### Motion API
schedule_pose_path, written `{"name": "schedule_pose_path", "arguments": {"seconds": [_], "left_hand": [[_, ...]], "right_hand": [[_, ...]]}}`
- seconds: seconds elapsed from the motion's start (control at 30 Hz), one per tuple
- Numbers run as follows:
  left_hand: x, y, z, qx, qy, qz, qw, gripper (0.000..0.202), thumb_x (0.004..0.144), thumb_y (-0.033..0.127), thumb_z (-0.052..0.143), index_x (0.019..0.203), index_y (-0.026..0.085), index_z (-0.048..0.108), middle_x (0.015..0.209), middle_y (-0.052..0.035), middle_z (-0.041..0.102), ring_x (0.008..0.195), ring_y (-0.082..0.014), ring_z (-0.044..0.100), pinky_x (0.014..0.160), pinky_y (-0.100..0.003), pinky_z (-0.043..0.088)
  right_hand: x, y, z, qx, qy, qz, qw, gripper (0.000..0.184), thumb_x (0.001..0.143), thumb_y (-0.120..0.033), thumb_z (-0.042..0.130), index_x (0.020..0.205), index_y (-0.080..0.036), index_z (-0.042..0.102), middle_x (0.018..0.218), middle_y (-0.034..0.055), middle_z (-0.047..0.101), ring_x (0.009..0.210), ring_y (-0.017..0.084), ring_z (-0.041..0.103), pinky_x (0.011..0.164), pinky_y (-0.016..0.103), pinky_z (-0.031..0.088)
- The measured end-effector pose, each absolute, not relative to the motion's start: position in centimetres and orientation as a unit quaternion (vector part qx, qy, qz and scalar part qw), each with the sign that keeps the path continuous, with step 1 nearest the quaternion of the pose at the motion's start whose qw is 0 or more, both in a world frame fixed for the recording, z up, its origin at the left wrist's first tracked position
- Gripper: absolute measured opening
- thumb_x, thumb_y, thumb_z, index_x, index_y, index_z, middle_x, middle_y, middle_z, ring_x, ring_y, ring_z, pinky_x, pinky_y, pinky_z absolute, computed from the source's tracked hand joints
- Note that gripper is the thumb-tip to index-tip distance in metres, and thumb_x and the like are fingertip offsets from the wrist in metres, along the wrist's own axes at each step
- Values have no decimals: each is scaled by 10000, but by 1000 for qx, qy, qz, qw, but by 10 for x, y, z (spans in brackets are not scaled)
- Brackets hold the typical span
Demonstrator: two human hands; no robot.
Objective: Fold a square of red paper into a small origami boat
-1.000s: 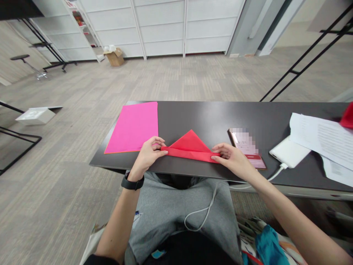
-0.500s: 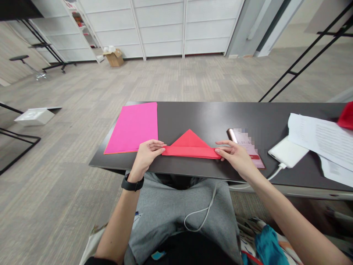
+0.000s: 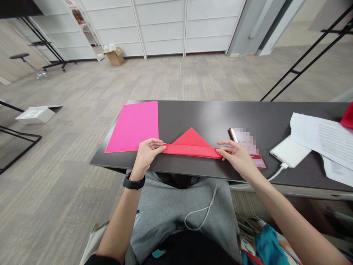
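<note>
as fingers [image 3: 160,149] pinch paper [image 3: 191,150], phone [image 3: 247,146] — "0:01:0"

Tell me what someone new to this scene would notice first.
Probably the folded red paper near the front edge of the dark table, its ends pinched by the left hand and the right hand, its peak pointing away. After that, likely the bright pink sheet on the table's left end.

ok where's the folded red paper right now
The folded red paper is just right of centre in the head view, on the dark table, its ends in the left grip and right grip, between the pink paper and the smartphone.
</note>
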State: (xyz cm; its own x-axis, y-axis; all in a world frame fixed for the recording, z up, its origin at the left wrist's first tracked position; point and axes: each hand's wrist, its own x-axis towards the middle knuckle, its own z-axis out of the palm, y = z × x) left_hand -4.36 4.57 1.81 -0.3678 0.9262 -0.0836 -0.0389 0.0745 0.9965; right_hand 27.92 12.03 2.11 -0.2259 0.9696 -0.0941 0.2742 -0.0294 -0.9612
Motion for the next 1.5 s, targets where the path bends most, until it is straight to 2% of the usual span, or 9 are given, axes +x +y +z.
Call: {"name": "schedule_pose_path", "arguments": {"seconds": [0.43,0.63,0.73,0.87,1.03,1.23,1.4,1.5], "left_hand": [[-43,46,19,372,601,570,419,383,550,295,913,812,121,695,819,-98,779,837,-235,761,885,-385,586],[-43,46,16,381,601,567,415,348,576,261,897,827,120,702,834,-103,782,849,-237,762,884,-380,587],[-40,45,16,402,617,557,382,283,622,249,865,821,128,705,834,-99,782,835,-234,762,868,-374,594],[-35,40,23,444,658,528,303,184,712,264,805,821,144,717,842,-83,781,817,-224,761,823,-351,608],[-35,39,25,473,676,485,289,120,754,246,757,821,153,720,831,-66,781,790,-210,757,773,-328,612],[-33,42,22,487,694,450,280,70,766,174,735,826,153,706,825,-62,778,753,-190,745,748,-318,601],[-29,39,26,531,708,406,229,66,823,121,686,878,157,682,841,-51,754,764,-182,721,757,-326,590],[-25,36,27,610,694,361,123,152,864,72,617,974,169,654,977,-66,710,921,-209,683,853,-369,569]], "right_hand": [[280,120,21,-511,-602,509,342,576,655,-598,817,1013,-181,645,738,49,748,539,143,576,533,295,482],[280,121,17,-508,-627,490,329,514,706,-550,787,1035,-179,651,773,66,758,557,165,603,547,319,506],[279,118,18,-509,-673,436,312,368,795,-493,701,1001,-189,680,862,88,774,647,213,672,583,350,535],[276,112,26,-511,-756,297,281,198,881,-330,592,1017,-232,698,941,61,787,860,259,727,789,407,558],[273,112,26,-488,-798,236,264,207,903,-255,540,1057,-218,675,950,59,773,836,242,718,808,410,567],[273,114,16,-442,-837,169,274,261,947,-245,492,1145,-181,650,1034,104,648,794,215,665,799,407,571],[275,110,22,-371,-896,69,233,358,982,-179,429,1286,-196,617,1229,153,602,1093,274,614,929,445,518],[275,107,27,-316,-935,-14,159,423,964,-94,420,1304,-233,628,1340,137,600,1155,288,576,887,438,493]]}}
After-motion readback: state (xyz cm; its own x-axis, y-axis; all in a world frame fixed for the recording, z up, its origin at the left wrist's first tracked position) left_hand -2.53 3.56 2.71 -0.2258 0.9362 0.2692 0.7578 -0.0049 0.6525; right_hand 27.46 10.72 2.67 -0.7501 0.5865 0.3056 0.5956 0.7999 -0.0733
